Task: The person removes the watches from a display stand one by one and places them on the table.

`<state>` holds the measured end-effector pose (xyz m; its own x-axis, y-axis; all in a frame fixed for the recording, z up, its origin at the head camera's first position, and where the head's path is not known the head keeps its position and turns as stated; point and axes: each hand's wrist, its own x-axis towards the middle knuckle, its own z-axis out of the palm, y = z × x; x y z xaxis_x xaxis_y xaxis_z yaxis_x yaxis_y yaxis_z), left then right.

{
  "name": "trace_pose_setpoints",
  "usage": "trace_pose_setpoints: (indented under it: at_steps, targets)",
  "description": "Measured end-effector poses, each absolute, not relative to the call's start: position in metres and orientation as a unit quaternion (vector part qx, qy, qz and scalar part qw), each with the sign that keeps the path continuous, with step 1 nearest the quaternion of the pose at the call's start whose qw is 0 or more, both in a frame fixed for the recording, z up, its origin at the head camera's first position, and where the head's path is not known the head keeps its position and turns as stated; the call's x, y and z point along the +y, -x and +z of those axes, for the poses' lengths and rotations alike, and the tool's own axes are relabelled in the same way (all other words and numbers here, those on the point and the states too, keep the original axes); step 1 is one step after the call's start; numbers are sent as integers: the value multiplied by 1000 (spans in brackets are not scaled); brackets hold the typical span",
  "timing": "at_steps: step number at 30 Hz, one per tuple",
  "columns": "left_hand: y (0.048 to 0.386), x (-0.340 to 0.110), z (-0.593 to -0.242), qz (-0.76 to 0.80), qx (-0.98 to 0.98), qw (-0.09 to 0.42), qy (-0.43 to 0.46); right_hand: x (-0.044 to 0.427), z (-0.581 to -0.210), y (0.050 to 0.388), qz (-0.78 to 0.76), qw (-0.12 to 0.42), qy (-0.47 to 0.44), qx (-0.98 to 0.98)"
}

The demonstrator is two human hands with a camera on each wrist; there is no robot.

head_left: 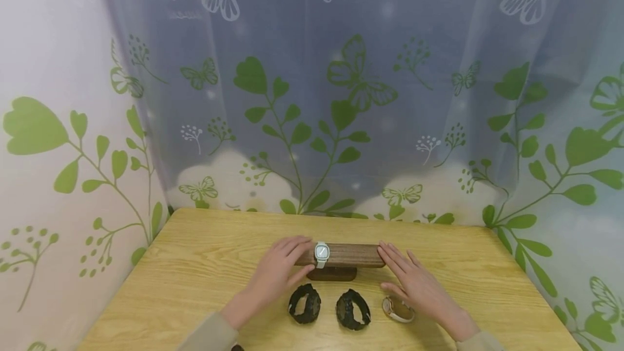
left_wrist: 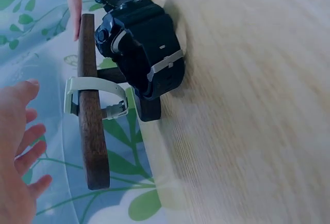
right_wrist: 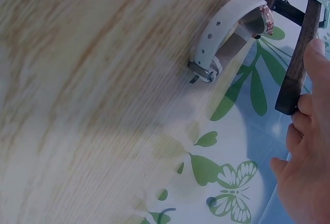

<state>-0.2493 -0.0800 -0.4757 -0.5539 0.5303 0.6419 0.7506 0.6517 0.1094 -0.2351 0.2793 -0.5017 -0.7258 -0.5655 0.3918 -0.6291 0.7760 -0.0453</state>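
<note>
A watch with a pale green strap (head_left: 322, 252) is fastened around the left part of a dark wooden bar (head_left: 355, 255) on a stand with a wooden base (head_left: 336, 274). My left hand (head_left: 279, 265) is at the bar's left end; in the left wrist view its loosely spread fingers appear apart from the bar. Fingertips of my right hand (head_left: 421, 286) touch the bar's right end, the fingers mostly straight. In front of the stand are two black watches, one on the left (head_left: 314, 301) and one in the middle (head_left: 344, 309). A white-strapped watch (right_wrist: 211, 34) lies below the right hand.
The wooden table (head_left: 205, 253) carries the stand near its middle. Behind and at both sides hangs a curtain (head_left: 302, 177) with leaves and butterflies. A small dark object (head_left: 237, 348) is cut off at the bottom edge, beside the left sleeve.
</note>
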Motion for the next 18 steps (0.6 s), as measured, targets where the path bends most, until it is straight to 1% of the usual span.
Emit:
trace_pose_setpoints:
  at_steps: [4,11,14,18]
  targets:
    - [256,-75,-477,-179,-877,264,360,280,-502,235,89,175,-322,-926]
    - [268,-63,-484,-167,-902,199,344,279,-502,233,91,172,-317,-928]
    - [273,-59,-487,-178,-905,182,340,279,-501,233,97,170,-317,-928]
    - [275,-55,-489,-182,-906,173,341,279,-502,233,99,173,-318,-927]
